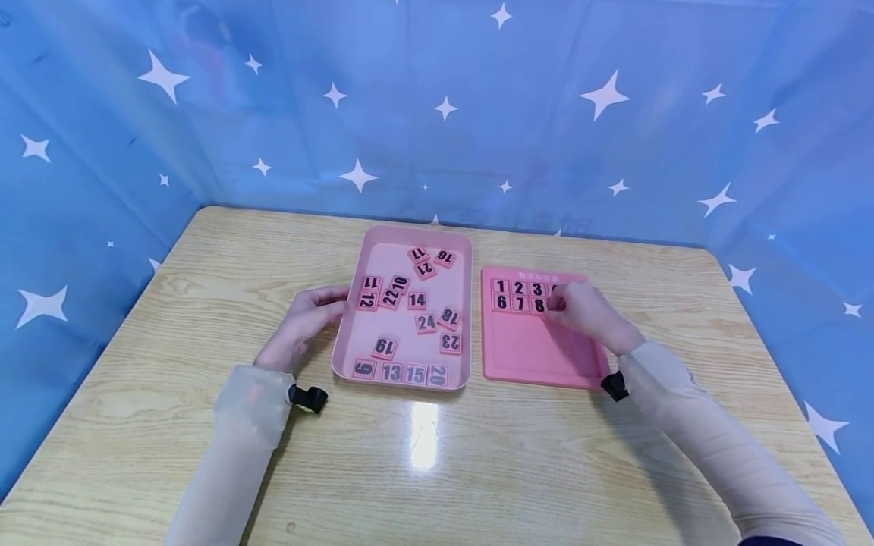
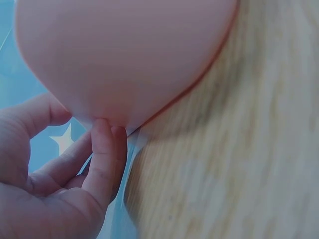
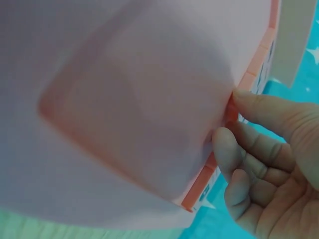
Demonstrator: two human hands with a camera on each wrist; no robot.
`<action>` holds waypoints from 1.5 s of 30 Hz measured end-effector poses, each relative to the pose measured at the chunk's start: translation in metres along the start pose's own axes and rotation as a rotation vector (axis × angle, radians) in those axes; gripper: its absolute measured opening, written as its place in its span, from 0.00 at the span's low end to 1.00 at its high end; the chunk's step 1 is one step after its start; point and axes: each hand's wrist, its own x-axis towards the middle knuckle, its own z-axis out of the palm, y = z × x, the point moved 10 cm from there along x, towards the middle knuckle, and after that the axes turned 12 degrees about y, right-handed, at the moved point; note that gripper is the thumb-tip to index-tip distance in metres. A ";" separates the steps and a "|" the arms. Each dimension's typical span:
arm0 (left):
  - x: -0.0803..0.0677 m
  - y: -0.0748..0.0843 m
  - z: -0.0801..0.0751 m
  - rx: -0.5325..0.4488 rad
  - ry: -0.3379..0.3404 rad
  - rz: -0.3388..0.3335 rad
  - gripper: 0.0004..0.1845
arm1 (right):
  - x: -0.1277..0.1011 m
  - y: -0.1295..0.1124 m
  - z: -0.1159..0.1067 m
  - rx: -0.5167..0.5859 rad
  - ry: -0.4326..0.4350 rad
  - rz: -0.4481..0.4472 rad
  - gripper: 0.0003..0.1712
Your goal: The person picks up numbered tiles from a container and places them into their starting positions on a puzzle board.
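Note:
A pink tray [image 1: 346, 334] in the middle of the table holds several loose numbered tiles [image 1: 417, 300]. My left hand [image 1: 326, 302] rests against its left wall with relaxed fingers; in the left wrist view the fingertips [image 2: 103, 134] touch the tray [image 2: 124, 59] underside. To the right lies a pink puzzle board [image 1: 526, 350] with tiles 1, 2, 3 and 6, 7, 8 [image 1: 520, 296] in its top rows. My right hand [image 1: 556, 302] pinches a pink tile [image 3: 230, 112] at the end of the second row, pressed down on the board [image 3: 139, 109].
A wooden table [image 1: 437, 455] is closed in by a blue star-patterned cloth [image 1: 437, 114] at the back and both sides. A bright glare spot sits on the wood in front of the tray. Black wrist straps [image 1: 307, 397] show on both sleeves.

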 end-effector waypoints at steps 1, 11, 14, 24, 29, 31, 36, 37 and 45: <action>0.000 0.000 0.000 0.000 0.000 -0.001 0.24 | 0.000 0.000 -0.001 -0.006 -0.014 0.007 0.04; 0.001 0.003 0.001 -0.020 -0.002 0.015 0.24 | 0.032 -0.057 -0.035 0.034 0.027 -0.019 0.11; 0.000 0.003 0.000 -0.025 0.000 0.015 0.23 | 0.043 -0.095 -0.024 0.091 -0.001 -0.071 0.10; -0.001 0.003 0.002 -0.032 -0.009 0.027 0.24 | 0.044 -0.221 0.043 0.284 -0.175 -0.362 0.12; -0.002 0.005 0.001 -0.031 -0.011 0.036 0.24 | 0.033 -0.256 0.078 0.267 -0.291 -0.445 0.10; -0.002 0.005 0.001 -0.033 -0.012 0.040 0.24 | 0.029 -0.262 0.090 0.258 -0.324 -0.452 0.08; -0.002 0.005 0.000 -0.037 -0.015 0.054 0.23 | 0.020 -0.267 0.111 0.213 -0.386 -0.428 0.06; -0.001 0.005 0.001 -0.038 -0.016 0.055 0.23 | 0.019 -0.267 0.114 0.201 -0.394 -0.420 0.06; 0.000 0.004 0.000 -0.046 -0.015 0.043 0.23 | 0.022 -0.267 0.123 0.084 -0.347 -0.427 0.08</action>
